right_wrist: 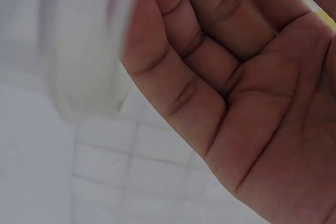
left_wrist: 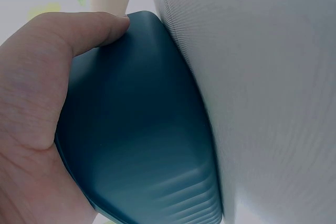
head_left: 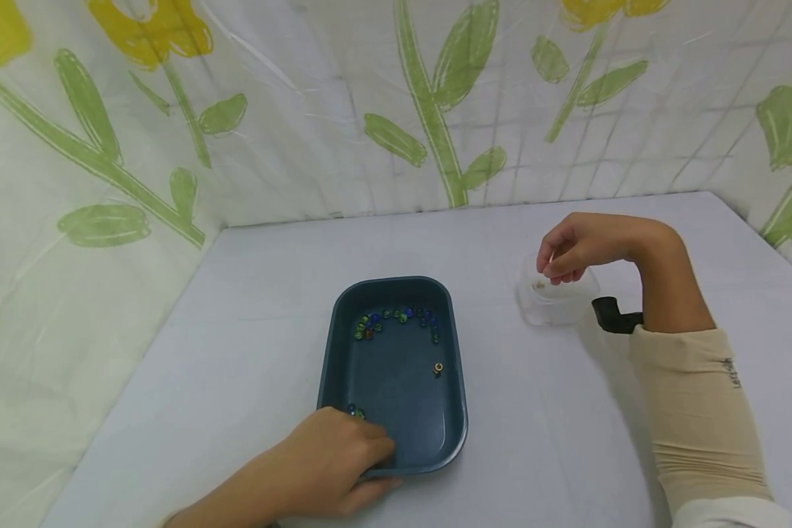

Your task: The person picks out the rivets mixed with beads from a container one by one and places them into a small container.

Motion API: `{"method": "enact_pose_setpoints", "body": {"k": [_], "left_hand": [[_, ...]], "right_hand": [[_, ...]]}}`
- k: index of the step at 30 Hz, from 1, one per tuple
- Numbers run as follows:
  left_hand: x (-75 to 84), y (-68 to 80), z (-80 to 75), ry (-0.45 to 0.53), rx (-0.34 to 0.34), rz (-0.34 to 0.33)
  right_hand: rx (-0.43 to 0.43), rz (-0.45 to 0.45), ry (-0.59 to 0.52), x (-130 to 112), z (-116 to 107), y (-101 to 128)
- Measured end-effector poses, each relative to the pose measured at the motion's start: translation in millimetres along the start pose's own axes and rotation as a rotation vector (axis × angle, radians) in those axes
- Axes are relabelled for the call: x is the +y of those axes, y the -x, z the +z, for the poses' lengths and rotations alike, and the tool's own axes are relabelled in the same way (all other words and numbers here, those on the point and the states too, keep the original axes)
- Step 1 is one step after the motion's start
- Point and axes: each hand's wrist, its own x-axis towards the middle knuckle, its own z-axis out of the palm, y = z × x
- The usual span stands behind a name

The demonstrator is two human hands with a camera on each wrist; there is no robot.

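The left hand (head_left: 330,462) grips the near rim of the blue tray (head_left: 449,433) of marbles (head_left: 396,321) mid-table. The right hand (head_left: 577,246), fingers curled, hovers over the clear cup (head_left: 548,304); whether it holds anything I cannot tell. Bare table (head_left: 237,345) lies around.

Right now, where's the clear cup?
In the head view, the clear cup stands on the table, right of the blue tray, directly under the right hand.

Support surface: flat pale-grey tabletop w/ matte finish (head_left: 251,323), bounded at rear and both sides by a white plastic sheet printed w/ yellow flowers and green leaves (head_left: 303,110). Two items stood directly on it. Item 1: dark teal rectangular plastic tray w/ rounded corners (head_left: 449,440), approx. centre, nearer the front edge. Item 2: small clear plastic cup (head_left: 534,312), upright, right of tray and well apart from it.
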Motion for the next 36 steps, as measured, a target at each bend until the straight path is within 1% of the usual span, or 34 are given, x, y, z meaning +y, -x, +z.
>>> {"method": "enact_pose_setpoints", "body": {"k": [6, 12, 14, 19, 22, 28, 31, 36], "left_hand": [[-0.4, 0.2, 0.5, -0.004, 0.002, 0.002], [-0.8, 0.6, 0.9, -0.003, 0.0, 0.0], [-1.0, 0.8, 1.2, -0.004, 0.003, 0.002], [-1.4, 1.3, 1.8, -0.003, 0.016, 0.011], [-1.3, 1.4, 1.8, 0.0, 0.017, 0.01], [-0.5, 1.2, 0.3, -0.007, 0.008, 0.001], [-0.4, 0.9, -0.4, -0.011, 0.003, -0.003], [-0.5, -0.1, -0.5, -0.011, -0.018, -0.008]], "right_hand": [[-0.004, -0.024, 0.035, -4.5, 2.1, 0.1], [0.003, -0.115, 0.116, -23.1, 10.4, -2.0], [0.011, -0.167, 0.138, -31.3, 15.1, -3.6], [0.023, -0.295, 0.171, -51.5, 28.8, -7.7], [0.026, -0.351, 0.193, -62.8, 38.2, -11.3], [0.009, -0.5, 0.249, -81.6, 59.7, -23.1], [-0.003, -0.538, 0.269, -88.5, 70.5, -30.4], [-0.032, -0.548, 0.294, -98.8, 88.8, -39.5]]}}
